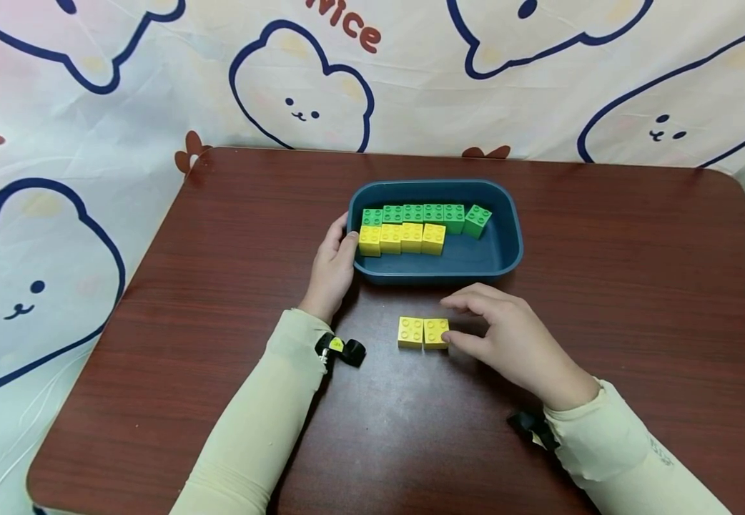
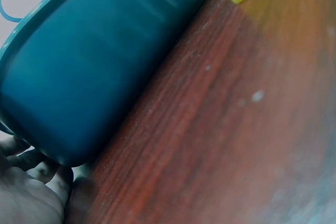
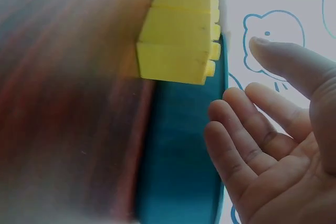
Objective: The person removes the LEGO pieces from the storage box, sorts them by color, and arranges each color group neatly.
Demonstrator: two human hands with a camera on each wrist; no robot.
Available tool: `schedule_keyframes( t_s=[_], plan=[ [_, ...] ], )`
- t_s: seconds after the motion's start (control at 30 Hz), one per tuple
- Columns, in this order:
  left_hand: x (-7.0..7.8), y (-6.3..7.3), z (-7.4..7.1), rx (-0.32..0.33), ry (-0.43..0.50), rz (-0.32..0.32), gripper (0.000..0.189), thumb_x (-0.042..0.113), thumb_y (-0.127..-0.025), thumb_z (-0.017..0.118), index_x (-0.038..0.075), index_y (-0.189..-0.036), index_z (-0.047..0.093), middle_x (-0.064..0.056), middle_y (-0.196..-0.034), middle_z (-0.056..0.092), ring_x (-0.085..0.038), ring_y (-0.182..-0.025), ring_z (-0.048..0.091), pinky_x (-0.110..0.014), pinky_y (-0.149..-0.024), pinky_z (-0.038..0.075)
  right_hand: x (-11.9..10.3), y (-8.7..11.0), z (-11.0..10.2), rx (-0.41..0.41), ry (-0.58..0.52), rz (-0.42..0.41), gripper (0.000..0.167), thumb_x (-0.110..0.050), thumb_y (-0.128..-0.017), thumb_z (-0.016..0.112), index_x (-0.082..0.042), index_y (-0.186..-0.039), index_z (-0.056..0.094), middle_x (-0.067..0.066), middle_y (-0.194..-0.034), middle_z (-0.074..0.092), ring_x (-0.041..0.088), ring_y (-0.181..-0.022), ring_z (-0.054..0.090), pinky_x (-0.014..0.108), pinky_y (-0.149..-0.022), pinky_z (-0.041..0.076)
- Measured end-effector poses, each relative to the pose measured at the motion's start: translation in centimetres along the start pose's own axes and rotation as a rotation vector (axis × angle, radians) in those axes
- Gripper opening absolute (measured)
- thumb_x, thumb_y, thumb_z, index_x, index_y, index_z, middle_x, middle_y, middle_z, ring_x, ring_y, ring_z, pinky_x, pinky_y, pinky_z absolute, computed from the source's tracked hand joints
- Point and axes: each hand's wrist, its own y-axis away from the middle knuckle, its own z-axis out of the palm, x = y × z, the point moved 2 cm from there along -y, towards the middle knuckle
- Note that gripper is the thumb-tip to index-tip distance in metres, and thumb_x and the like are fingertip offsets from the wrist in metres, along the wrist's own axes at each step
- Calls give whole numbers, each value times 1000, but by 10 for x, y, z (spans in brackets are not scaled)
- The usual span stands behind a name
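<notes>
My left hand (image 1: 334,268) holds the left end of a dark blue plastic tray (image 1: 437,272), thumb at the rim and fingers along the outer wall. Inside the tray stand several green building bricks (image 1: 433,213) in a row, the rightmost one turned askew. In front of them is a row of several yellow bricks (image 1: 390,238). Two more yellow bricks, a left one (image 1: 410,332) and a right one (image 1: 436,333), sit side by side on the table before the tray. Just right of these, my right hand (image 1: 507,332) hovers with thumb and fingers spread, holding nothing.
The brown wood-grain table (image 1: 218,343) reaches back to a white cloth (image 1: 424,107) printed with cartoon bears. A black wrist camera (image 1: 347,351) is strapped at the left cuff, another (image 1: 532,429) at the right.
</notes>
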Motion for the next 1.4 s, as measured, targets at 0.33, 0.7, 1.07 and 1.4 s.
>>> schedule_keyframes(
  t_s=[0.33,0.7,1.07,1.4],
  plan=[
    [1,1,0,5,-21,-19,47,28,-108,42,25,-154,40,7,-156,40,-7,-144,31,-39,-118,28,6,-6,-15,136,-44,-60,34,-9,-82,84,-12,-114,73,-3,-111,69,14,-97,63,40,-79,56],
    [2,0,-1,-1,-4,-13,46,27,-108,41,24,-155,39,7,-156,40,-7,-143,32,-38,-118,28,15,-27,-23,154,-20,-1,31,-13,-86,81,-10,-116,73,1,-113,69,20,-97,64,42,-83,55],
    [3,1,0,-13,7,0,47,27,-108,42,24,-155,39,6,-156,41,-8,-143,33,-39,-117,29,23,-51,-28,71,-10,91,37,-17,-89,78,-7,-124,69,7,-120,66,27,-108,65,49,-92,54],
    [2,3,-1,-10,6,-9,46,26,-108,41,24,-154,40,7,-155,41,-7,-143,33,-38,-117,29,30,-74,-21,0,31,189,41,-22,-91,76,-8,-129,66,7,-125,64,25,-113,62,46,-95,52]
  ],
)
